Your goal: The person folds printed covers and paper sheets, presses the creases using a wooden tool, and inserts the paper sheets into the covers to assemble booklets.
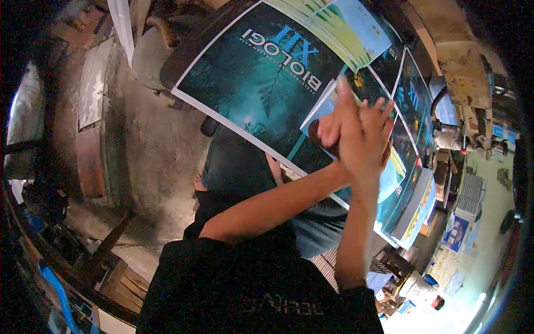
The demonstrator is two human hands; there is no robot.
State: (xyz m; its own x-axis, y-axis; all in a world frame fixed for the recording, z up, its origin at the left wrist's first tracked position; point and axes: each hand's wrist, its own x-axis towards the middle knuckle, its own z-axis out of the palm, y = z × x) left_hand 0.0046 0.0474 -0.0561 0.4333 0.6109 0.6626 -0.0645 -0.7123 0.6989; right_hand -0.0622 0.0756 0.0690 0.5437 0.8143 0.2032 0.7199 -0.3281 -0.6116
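Observation:
My hands cross over a large printed sheet (245,72) with dark teal book covers on it. My right hand (356,133) lies uppermost, its index finger stretched out and other fingers spread. My left hand (387,154) is mostly hidden beneath it, so its fingers cannot be made out. A dark brown rounded thing (315,132) shows beside the fingers; its kind is unclear. Under the hands lies a small light-blue printed piece (314,111). A fanned stack of blue, green and yellow printed sheets (356,33) lies at the sheet's far edge.
More printed covers (411,89) extend to the right, with a stack of printed pieces (417,217) at the right edge. Grey floor (167,139) lies to the left. Another person (420,289) sits in the background at lower right. Wooden pieces (125,289) stand at lower left.

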